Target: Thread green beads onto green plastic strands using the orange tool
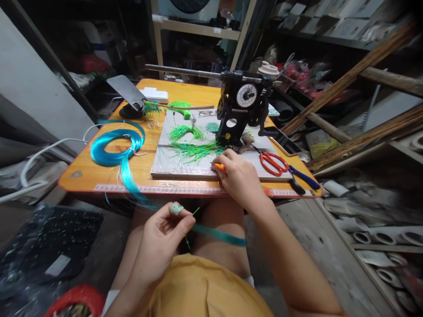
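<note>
My left hand (161,229) is low over my lap, thumb and index finger pinched on a thin green strip (196,211). A blurred tuft of teal fibre (220,234) stretches rightward from the same fingertips. Pale green wrapping (176,208) covers part of the index finger. At the board's front edge, my right hand (236,174) is closed on a slim orange tool with a dark tip (218,167), which looks like a pencil; its kind is not certain. Just beyond lie green-and-teal strands (194,150) on the white board (161,165).
A black hand-cranked winding machine (231,112) with a dial stands on the board. Red-handled scissors (272,164) and blue-handled pliers (302,178) lie to the right. A teal fibre coil (99,149) rests at left on the wooden table (77,169). A phone (286,141) lies behind the scissors.
</note>
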### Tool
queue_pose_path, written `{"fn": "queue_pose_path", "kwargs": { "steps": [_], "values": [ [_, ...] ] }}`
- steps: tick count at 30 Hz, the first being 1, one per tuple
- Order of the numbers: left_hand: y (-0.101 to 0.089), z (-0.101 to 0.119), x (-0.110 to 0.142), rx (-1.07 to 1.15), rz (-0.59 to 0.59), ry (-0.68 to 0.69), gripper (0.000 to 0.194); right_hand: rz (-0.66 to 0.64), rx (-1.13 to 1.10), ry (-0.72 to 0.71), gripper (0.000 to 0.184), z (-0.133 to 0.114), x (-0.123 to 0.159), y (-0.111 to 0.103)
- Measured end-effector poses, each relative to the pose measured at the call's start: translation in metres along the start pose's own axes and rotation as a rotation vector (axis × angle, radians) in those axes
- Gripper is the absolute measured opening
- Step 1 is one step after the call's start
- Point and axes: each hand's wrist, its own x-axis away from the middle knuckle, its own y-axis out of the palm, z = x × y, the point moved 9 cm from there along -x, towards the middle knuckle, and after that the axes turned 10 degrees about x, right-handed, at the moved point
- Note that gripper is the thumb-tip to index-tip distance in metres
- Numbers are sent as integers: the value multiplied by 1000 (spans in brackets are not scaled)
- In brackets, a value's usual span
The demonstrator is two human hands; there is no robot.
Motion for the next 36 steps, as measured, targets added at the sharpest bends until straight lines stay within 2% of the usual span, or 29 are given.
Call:
{"fn": "queue_pose_path", "kwargs": {
  "steps": [2, 5, 6, 8, 10, 13, 16, 21, 36],
  "values": [
    [5, 1, 3, 24, -25, -5, 22, 52, -161, -10, 13, -7, 15, -9],
    [13, 1, 9, 73, -62, -43, 26, 60, -757, 61, 6, -12, 44, -10],
    [16, 0, 12, 92, -77, -60, 27, 27, -975, 121, 5, -13, 54, -3],
    [21, -1, 16, 122, -111, -92, 28, -52, -1297, 261, 15, -15, 72, 15],
    [26, 0, 20, 138, -147, -113, 30, -93, -1492, 383, 28, -16, 86, 30],
    [34, 2, 26, 93, -217, -136, 30, -129, -1656, 511, 41, -18, 98, 44],
    [40, 4, 30, 42, -270, -141, 30, -182, -1740, 580, 46, -22, 104, 47],
    [40, 6, 32, 45, -276, -134, 31, -200, -1737, 588, 45, -23, 106, 45],
    [40, 5, 33, 35, -299, -153, 30, -171, -1642, 483, 41, -21, 104, 40]
  ]
}}
